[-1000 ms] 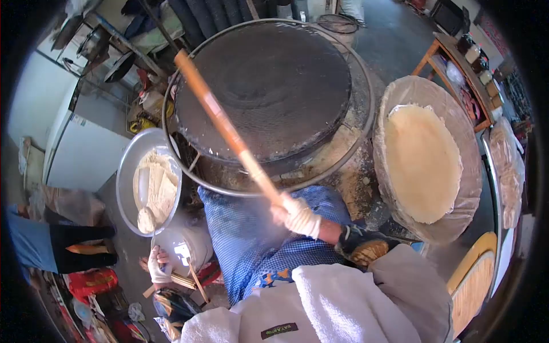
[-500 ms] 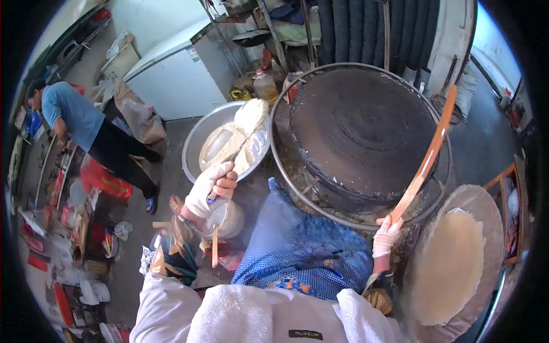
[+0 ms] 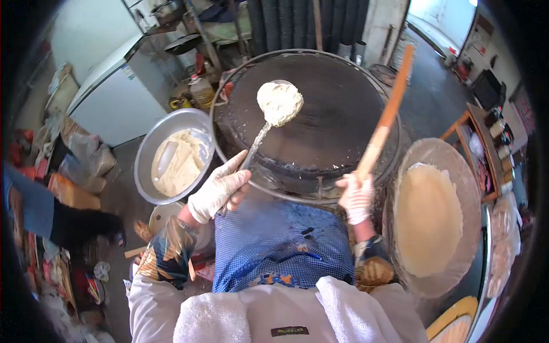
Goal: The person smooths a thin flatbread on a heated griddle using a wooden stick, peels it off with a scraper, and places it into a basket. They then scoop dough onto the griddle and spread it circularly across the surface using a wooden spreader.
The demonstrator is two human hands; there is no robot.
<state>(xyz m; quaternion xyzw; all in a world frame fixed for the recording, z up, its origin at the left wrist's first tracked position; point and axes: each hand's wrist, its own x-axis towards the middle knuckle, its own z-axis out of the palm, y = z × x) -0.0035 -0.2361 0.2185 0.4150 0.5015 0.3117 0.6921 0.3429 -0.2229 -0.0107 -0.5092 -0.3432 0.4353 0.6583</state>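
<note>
Head view: hold the ladle [image 3: 260,140], heaped with batter [image 3: 280,104] over the griddle [image 3: 343,108], level and steady in the left hand [image 3: 220,192], curled around it, and angle the stick [image 3: 386,120], gripped near its end in the closed right hand [image 3: 357,198], well clear.

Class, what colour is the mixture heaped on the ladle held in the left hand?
The mixture is pale cream; it shows best in the head view.

I've got co-worker [image 3: 60,216] blurred at L edge, ladle handle [image 3: 260,139] pt. hidden by L hand [image 3: 220,193], bucket [image 3: 204,236] pt. behind L sleeve [image 3: 170,251], shirt tag [image 3: 289,331] unreadable
</note>
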